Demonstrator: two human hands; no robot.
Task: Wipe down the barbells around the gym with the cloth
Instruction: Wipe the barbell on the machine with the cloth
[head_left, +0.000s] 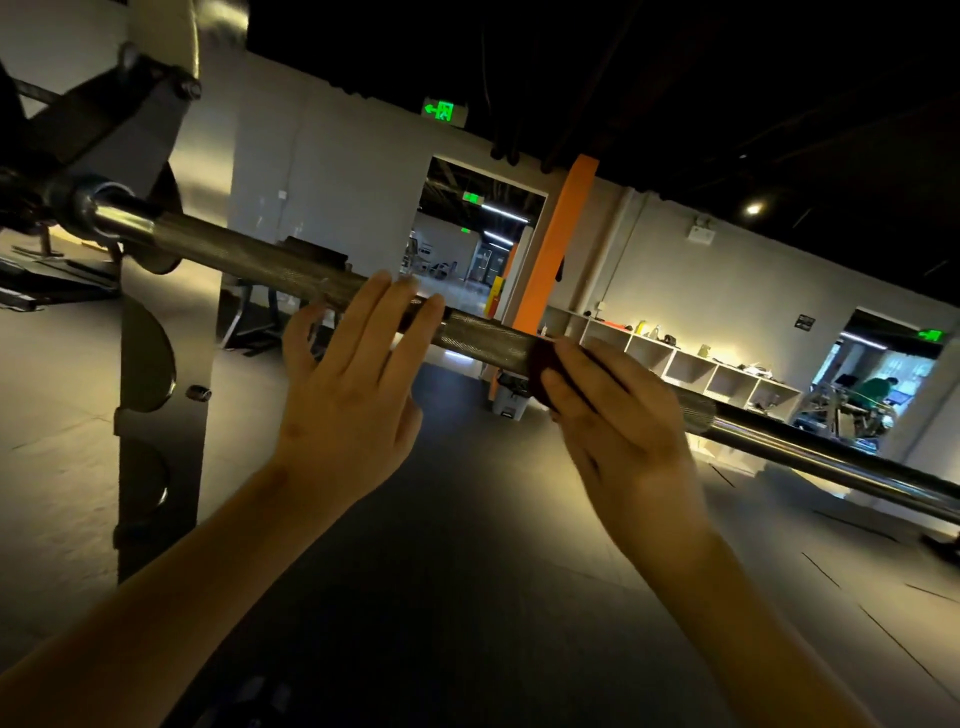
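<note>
A barbell (483, 332) sits in a rack (156, 364) at its left end. A person's left hand (348, 384) rests straight-fingered on it while the right hand (618, 421) pinches a dark red cloth (543, 364) round the rough shaft. The steel looks heavy and stiff; the soft cloth is best wrapped around it.

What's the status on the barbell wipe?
Left hand open, fingers across the barbell. Right hand pinches the cloth against it. Rack upright stands at the bar's left end.

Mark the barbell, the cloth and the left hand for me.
barbell (234, 248): head view, knurled shaft, left stretch.
cloth (541, 359): head view, exposed dark red edge.
left hand (347, 387): head view, back of the hand.
</note>
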